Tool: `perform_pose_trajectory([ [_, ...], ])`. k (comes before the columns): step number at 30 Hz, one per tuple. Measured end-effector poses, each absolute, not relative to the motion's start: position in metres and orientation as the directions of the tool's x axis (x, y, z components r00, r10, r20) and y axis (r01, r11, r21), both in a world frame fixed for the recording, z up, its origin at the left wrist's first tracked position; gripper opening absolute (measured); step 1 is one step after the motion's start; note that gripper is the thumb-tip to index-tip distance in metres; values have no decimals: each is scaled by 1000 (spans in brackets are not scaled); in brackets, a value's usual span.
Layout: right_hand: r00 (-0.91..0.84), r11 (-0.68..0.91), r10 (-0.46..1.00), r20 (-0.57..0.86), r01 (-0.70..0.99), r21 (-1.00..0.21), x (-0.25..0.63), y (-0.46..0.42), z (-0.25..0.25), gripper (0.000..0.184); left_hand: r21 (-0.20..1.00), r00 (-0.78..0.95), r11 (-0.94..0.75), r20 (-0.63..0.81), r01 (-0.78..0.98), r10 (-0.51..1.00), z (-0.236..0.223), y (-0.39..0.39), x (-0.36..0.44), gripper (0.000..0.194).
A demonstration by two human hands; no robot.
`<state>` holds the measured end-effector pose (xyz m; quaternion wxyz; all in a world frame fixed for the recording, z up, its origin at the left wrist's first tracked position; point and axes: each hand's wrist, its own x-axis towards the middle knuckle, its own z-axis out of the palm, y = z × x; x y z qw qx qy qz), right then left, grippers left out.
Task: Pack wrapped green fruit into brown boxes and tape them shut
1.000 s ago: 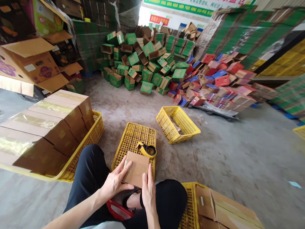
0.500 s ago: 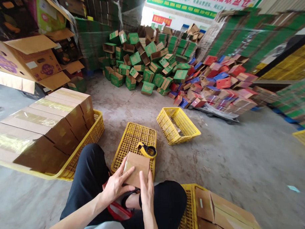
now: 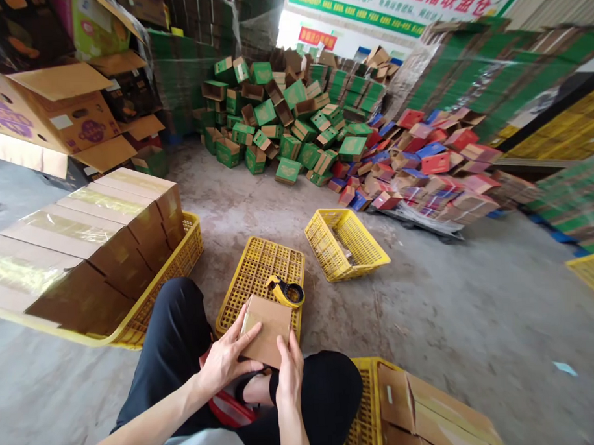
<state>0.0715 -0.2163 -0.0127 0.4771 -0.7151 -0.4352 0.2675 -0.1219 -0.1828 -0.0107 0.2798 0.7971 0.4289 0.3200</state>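
A small brown cardboard box (image 3: 267,321) is held between both my hands, over the near end of an upturned yellow plastic crate (image 3: 259,263). My left hand (image 3: 228,355) grips its left side, with a finger lying on the top face beside a strip of tape. On the right edge of the box my right hand (image 3: 289,365) is closed, its thumb near the top. Just beyond the box, a yellow and black tape dispenser (image 3: 287,292) lies on the crate. The underside of the box is hidden.
At left, a yellow crate (image 3: 193,242) holds several taped cardboard boxes (image 3: 97,223); another crate (image 3: 364,402) with boxes stands at lower right. A yellow basket (image 3: 346,247) sits ahead on the concrete floor. Behind are piles of green boxes (image 3: 288,171) and red and blue boxes (image 3: 434,162).
My right hand has shifted slightly to the right along the box edge, its thumb now resting near the corner. My left hand and the box stay almost where they were.
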Motion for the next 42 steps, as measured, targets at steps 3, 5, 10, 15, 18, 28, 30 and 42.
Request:
perform_pose_trajectory([
  [3, 522, -293, 834, -176, 150, -944, 75, -219, -7, 69, 717, 432, -478, 267, 508, 861, -12, -185, -123, 84],
  [5, 528, -290, 827, -195, 104, -951, 73, -221, -2, 71, 715, 428, -480, 274, 508, 861, -14, -187, -122, 89],
  [10, 561, -385, 790, -248, 138, -913, 55, -219, 11, 86, 720, 413, -476, 282, 506, 866, -15, -187, -121, 107],
  [15, 566, -411, 772, -289, 98, -906, 50, -208, 15, 91, 722, 433, -467, 254, 511, 865, -14, -181, -121, 106],
  [18, 571, -391, 771, -282, 75, -917, 61, -207, 11, 83, 723, 426, -466, 258, 511, 867, -15, -182, -120, 107],
  [28, 272, -138, 934, 231, 872, -469, 48, -244, 9, 76, 792, 383, -360, 173, 493, 907, -22, -181, -120, 124],
  [30, 226, -138, 945, 238, 932, -336, 40, -248, 10, 75, 808, 375, -341, 163, 480, 912, -23, -181, -121, 121],
  [42, -37, 91, 983, 179, 948, -306, -7, -209, 38, 55, 796, 352, -426, 287, 430, 891, -30, -178, -125, 80],
])
